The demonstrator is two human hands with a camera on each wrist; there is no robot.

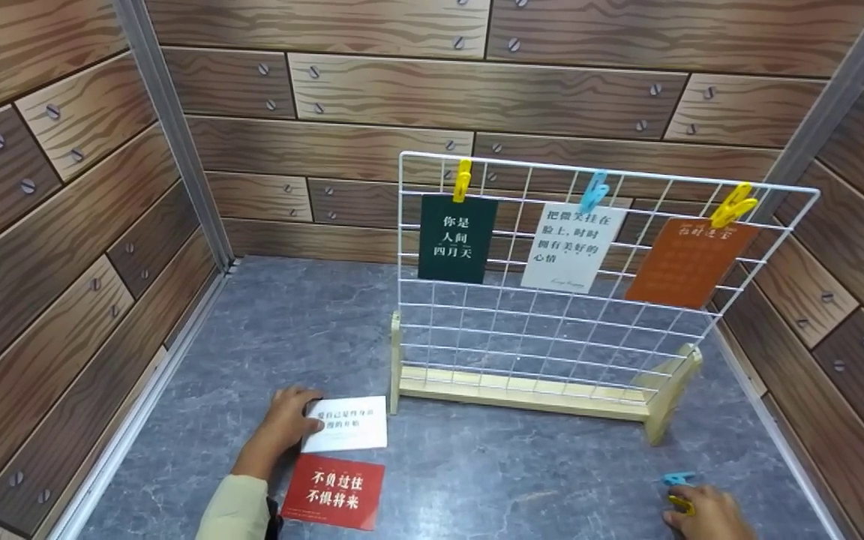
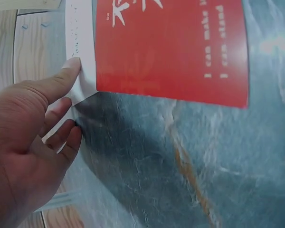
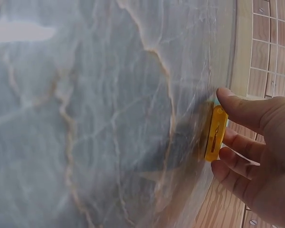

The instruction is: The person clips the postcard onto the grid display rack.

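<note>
My left hand point(image 1: 287, 421) pinches the left edge of a white card point(image 1: 357, 435) with dark lettering, its thumb lying on top of the card. Just below is a red card point(image 1: 334, 491) with white lettering, flat on the table; in the left wrist view the red card point(image 2: 171, 52) overlaps the white one. At the lower right, my right hand point(image 1: 711, 514) holds a yellow clothespin point(image 3: 216, 134) between thumb and fingers, low at the tabletop. Beyond those fingertips lies a blue clothespin point(image 1: 676, 478).
A white wire grid point(image 1: 507, 300) stands in a wooden base point(image 1: 522, 394). Clipped along its top are a dark green card point(image 1: 456, 262), a pale card point(image 1: 552, 274) and an orange card point(image 1: 687, 270). Wood-patterned walls point(image 1: 372, 90) enclose the grey marbled table point(image 1: 289, 322).
</note>
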